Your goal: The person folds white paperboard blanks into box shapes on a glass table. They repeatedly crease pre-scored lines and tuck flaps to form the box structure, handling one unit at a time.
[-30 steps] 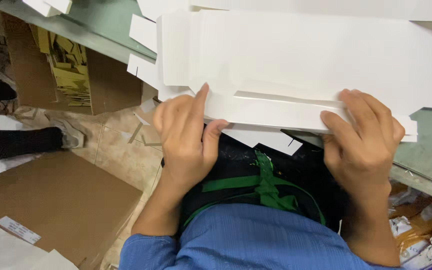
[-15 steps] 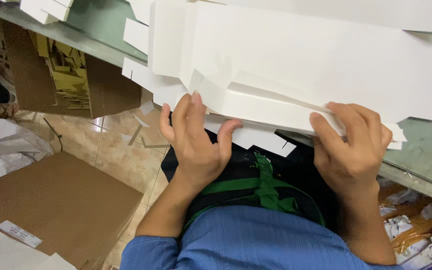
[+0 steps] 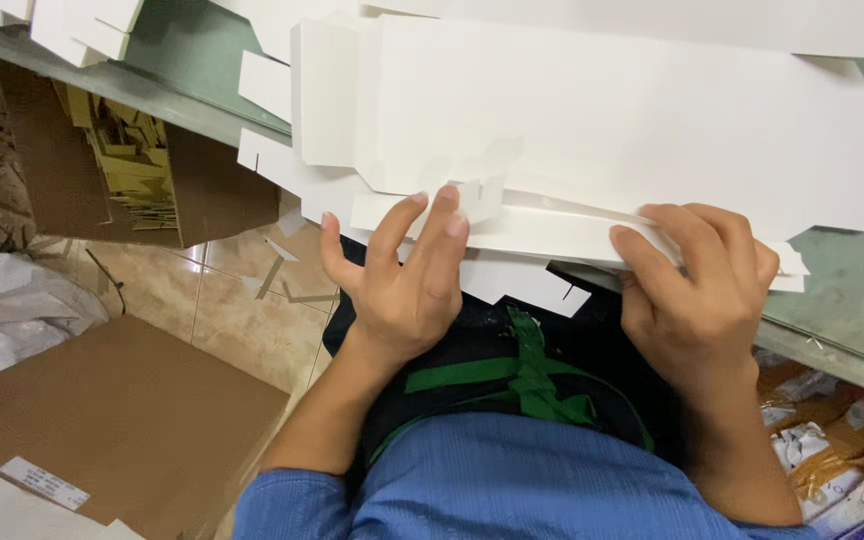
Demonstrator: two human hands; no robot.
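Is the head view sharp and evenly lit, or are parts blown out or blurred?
Head view: the white card blank is bright and nearly featureless; both the left hand and the right hand are sharp; soft shadow lies under the folded edge.

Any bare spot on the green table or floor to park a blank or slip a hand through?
Bare green table shows right of the right hand, below the white blanks. Tan floor tiles lie open between the left hand and the flat brown cardboard. Table centre is crowded with blanks.
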